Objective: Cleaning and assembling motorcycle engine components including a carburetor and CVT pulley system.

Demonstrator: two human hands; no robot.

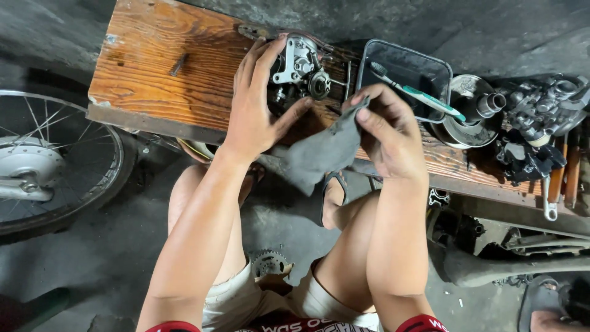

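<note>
- Wooden bench [153, 74] spans the top; spoked wheel [49, 160] at far left.
- Your left hand [255, 104], fingers spread, grips the metal engine part [301, 67] on the bench.
- Your right hand [387, 135] pinches the grey rag [319, 154], just beside that part.
- Toothbrush [424, 95] lies across the dark tray [430, 67].

A worn wooden surface [153, 67] with orange grain and a chipped edge spans the scene, just under each grip. Below it lies a dark, stained concrete floor [98, 246]. A spoked wheel [43, 166] stands well to the left of the grips. Light is dim and even.
</note>
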